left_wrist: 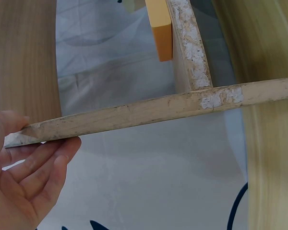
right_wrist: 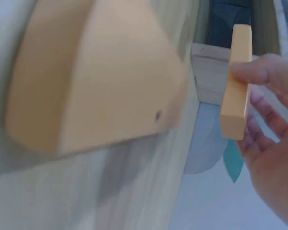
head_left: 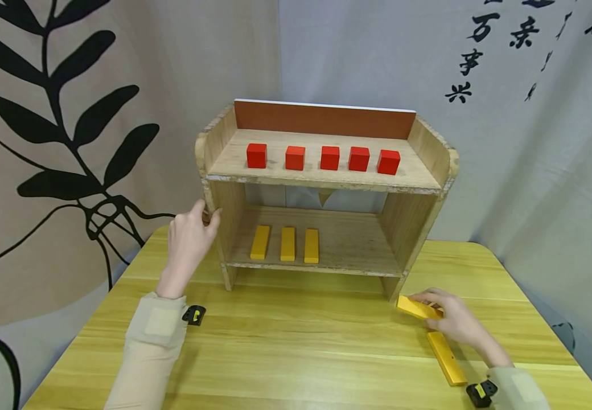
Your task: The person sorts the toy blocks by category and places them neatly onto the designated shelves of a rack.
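My left hand (head_left: 192, 242) grips the left side panel of a small wooden shelf (head_left: 327, 187). In the left wrist view its thumb and fingers (left_wrist: 48, 167) lie on opposite sides of the panel's edge. Between thumb and fingers, my right hand (head_left: 449, 316) pinches a yellow block (head_left: 414, 307) just above the table, near the shelf's right foot. That held block (right_wrist: 237, 86) shows whole in the right wrist view. Another yellow block (head_left: 446, 359) lies on the table below the right hand, close to its wrist.
Several red cubes (head_left: 329, 158) stand in a row on the upper board. Three yellow blocks (head_left: 288, 244) lie side by side on the left half of the lower board. The wooden table (head_left: 275, 353) extends in front, with curtains (head_left: 531, 171) behind it.
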Demonstrator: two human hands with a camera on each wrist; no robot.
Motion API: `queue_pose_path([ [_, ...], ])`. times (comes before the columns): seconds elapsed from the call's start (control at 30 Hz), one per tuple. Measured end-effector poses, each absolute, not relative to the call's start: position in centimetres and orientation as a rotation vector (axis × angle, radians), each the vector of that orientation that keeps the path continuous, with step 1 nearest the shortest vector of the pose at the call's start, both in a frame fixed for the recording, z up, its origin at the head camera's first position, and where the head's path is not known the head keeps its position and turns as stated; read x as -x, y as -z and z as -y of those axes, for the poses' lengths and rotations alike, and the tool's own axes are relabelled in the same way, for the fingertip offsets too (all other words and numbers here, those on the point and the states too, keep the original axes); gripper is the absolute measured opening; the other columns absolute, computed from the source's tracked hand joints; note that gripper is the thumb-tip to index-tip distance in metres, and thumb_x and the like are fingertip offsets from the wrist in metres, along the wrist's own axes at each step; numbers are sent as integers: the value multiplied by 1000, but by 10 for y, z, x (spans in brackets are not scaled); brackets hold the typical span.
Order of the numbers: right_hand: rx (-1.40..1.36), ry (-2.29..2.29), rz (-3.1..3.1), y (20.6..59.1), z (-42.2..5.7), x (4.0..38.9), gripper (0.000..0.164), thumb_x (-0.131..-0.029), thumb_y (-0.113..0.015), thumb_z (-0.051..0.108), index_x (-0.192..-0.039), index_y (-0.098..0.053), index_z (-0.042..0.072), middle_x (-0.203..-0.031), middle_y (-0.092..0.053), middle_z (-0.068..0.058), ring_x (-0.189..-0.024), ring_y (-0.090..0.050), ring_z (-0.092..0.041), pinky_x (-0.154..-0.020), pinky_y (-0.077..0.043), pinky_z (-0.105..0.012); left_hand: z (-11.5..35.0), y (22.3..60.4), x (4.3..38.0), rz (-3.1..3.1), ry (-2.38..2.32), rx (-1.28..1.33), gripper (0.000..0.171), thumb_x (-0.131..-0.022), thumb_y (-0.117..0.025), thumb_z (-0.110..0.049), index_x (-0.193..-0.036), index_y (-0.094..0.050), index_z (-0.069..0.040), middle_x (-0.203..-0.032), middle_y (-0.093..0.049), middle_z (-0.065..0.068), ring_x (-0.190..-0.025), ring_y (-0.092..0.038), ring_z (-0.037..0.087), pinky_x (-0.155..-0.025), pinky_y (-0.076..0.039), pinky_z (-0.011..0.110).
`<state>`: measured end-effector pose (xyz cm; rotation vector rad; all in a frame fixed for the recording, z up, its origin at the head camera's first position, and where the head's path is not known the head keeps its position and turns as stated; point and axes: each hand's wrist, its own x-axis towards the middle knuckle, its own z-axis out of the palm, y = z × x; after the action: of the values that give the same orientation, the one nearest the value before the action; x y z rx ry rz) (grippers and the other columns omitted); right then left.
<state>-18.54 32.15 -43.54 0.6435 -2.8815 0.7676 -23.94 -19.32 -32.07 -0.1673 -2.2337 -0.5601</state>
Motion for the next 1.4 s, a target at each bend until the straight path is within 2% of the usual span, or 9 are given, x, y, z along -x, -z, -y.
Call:
queue_pose_path([
  [0.2,-766,-752,2827,427,-307,183,54,-71,-71,-5,-120,-64,14,-116,-63,-2,-99,-59,-15,-72,-48,-23,193,321,240,2238,563,166,28,-91,-60,-20,-74,-52,1,-51,-55,16,-36,-42,24,-38,-27,29],
  [0.47,-787,-662,2755,412,-283,180,51,-71,-74,0,-118,-65,16,-113,-65,2,-99,-63,-19,-79,-53,-34,193,321,240,2233,562,169,29,-91,-61,-20,-74,-52,1,-51,-54,16,-36,-42,24,-38,-27,30],
  [0.7,-805,-712,2701,405,-263,179,51,-70,-76,-2,-117,-65,15,-114,-66,-4,-90,-63,-18,-68,-49,-24,193,322,240,2228,558,174,29,-91,-61,-20,-74,-52,1,-51,-55,16,-36,-42,25,-38,-28,30],
  [0.83,-803,-707,2653,403,-253,181,50,-70,-76,-2,-117,-65,12,-113,-67,-3,-96,-65,-22,-76,-54,-34,193,322,240,2230,560,172,29,-91,-61,-20,-74,-53,1,-52,-55,16,-36,-42,24,-38,-27,29],
  [0.97,-786,-714,2569,402,-242,186,47,-69,-76,-2,-114,-67,8,-110,-68,-5,-99,-65,-27,-83,-53,-45,193,322,240,2232,562,165,28,-91,-61,-20,-74,-53,1,-51,-55,16,-37,-42,24,-38,-27,29],
  [1.17,-731,-732,2433,403,-222,196,42,-68,-78,-2,-108,-69,5,-106,-69,-10,-94,-67,-27,-78,-54,-42,193,321,240,2231,571,164,28,-91,-61,-20,-74,-53,1,-52,-55,16,-37,-43,25,-38,-28,30],
  [1.4,-618,-838,2405,402,-198,204,36,-69,-78,0,-104,-71,3,-103,-71,-12,-94,-68,-28,-77,-54,-43,193,322,240,2228,569,170,28,-91,-61,-20,-74,-53,2,-54,-58,17,-37,-45,26,-38,-29,30],
])
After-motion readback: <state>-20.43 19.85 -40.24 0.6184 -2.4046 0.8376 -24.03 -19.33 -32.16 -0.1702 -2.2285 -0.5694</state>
